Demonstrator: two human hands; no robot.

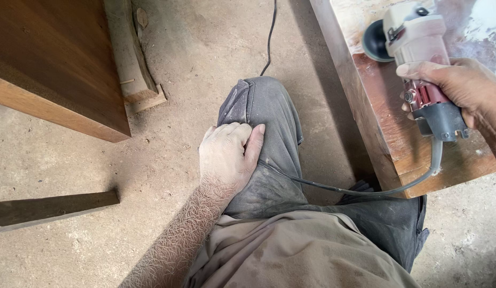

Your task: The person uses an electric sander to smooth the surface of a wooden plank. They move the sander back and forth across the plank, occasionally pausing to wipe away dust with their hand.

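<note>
My right hand (pixel 461 88) grips the body of a handheld angle grinder (pixel 418 58), grey and red, with its dark round disc (pixel 376 41) resting on a thick wooden slab (pixel 386 128) at the right. White sanding dust covers the slab's far end. The grinder's grey cord (pixel 333 188) runs from the tool's rear down across my lap. My left hand (pixel 229 152), dusty, rests flat on my bent knee in dark grey trousers (pixel 269 106). It holds nothing, fingers together.
A large brown wooden panel (pixel 50 64) stands at the upper left, with a rough timber piece (pixel 133 58) beside it. A dark plank (pixel 50 209) lies on the dusty concrete floor (pixel 98 160) at the left. A black cable (pixel 270 37) trails away at the top.
</note>
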